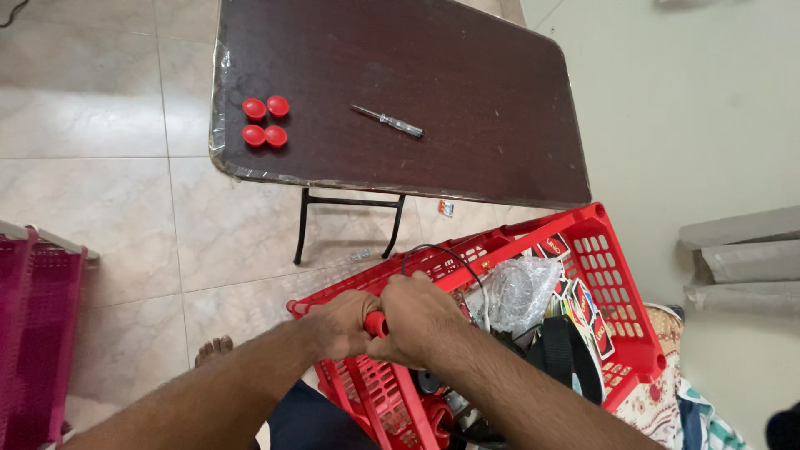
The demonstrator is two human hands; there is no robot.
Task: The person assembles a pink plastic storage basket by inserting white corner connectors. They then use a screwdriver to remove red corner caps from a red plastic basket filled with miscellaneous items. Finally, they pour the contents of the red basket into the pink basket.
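Left hand (337, 321) and right hand (417, 321), fingers curled round small red piece (376, 323)

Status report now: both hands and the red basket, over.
Left hand and right hand both shut on red basket rim. Black cable loops just behind.

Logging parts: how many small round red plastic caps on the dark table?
4 small round red plastic caps, a square cluster near the table's left edge. More may be hidden in the basket.

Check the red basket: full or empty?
Partly full. The red basket holds a crumpled clear plastic bag, a black strap, cards and dark items; how deep the pile goes is hidden.
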